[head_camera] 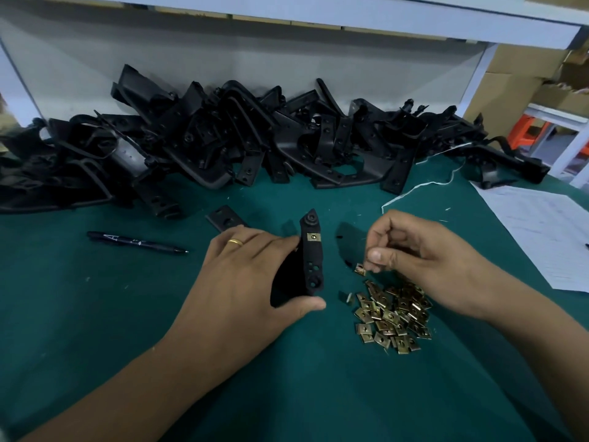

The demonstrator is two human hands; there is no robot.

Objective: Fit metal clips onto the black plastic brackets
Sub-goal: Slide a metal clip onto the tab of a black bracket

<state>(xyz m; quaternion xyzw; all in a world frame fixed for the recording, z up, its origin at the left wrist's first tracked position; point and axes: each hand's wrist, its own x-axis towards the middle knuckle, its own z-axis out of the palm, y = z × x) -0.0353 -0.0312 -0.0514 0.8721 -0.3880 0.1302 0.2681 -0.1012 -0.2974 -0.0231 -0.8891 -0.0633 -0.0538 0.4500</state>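
My left hand (251, 275) grips a black plastic bracket (311, 266) upright above the green mat, thumb under its lower end and fingers behind it. One brass metal clip (312, 237) sits fitted near the bracket's top. My right hand (414, 250) hovers to the right and pinches a single metal clip (360, 268) between thumb and fingertips. Just below that hand lies a heap of several loose brass clips (393, 314) on the mat.
A long pile of black brackets (223, 145) runs across the back of the green table (95, 314). A black marker pen (137, 242) lies at the left. A small black part (224, 217) lies behind my left hand. Printed paper (541, 231) and white string (420, 186) lie at the right.
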